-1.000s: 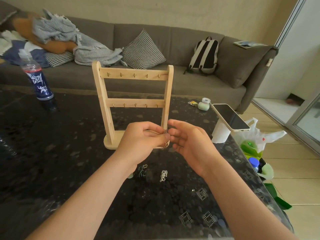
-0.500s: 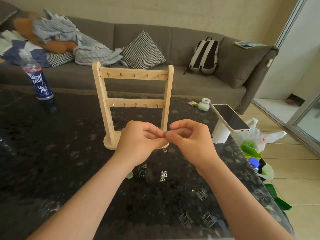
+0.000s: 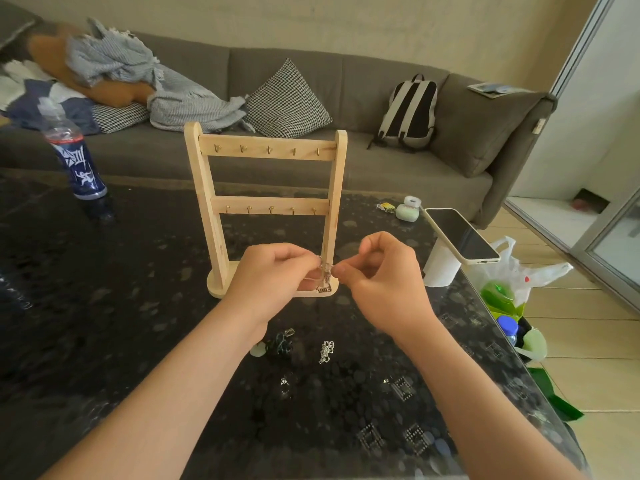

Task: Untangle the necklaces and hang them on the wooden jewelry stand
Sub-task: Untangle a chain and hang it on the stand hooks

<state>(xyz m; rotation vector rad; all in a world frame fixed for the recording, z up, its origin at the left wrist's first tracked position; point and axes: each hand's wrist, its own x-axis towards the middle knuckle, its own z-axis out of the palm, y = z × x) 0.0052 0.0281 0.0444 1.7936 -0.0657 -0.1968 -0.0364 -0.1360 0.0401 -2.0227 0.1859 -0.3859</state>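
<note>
A wooden jewelry stand [image 3: 266, 148] with two rows of small hooks stands upright on the dark table; nothing hangs on its hooks. In front of its base, my left hand [image 3: 270, 277] and my right hand [image 3: 381, 271] both pinch a thin chain necklace [image 3: 325, 280] between them, and its small pendant dangles just above the stand's base. On the table nearer to me lie a silver chain [image 3: 326, 351], a dark tangled piece with a pale green stone [image 3: 277, 345] and a small silver bit [image 3: 284, 382].
A plastic bottle [image 3: 74, 157] stands at the far left of the table [image 3: 104, 306]. On the right are a phone [image 3: 462, 235] on a white holder, a small green case [image 3: 407, 211] and a plastic bag [image 3: 512, 278] by the table's edge. Behind runs a sofa [image 3: 381, 91].
My right hand has curled from open fingers into a pinch on the chain. Both hands have drawn slightly apart, so the chain and its pendant now hang in sight between them.
</note>
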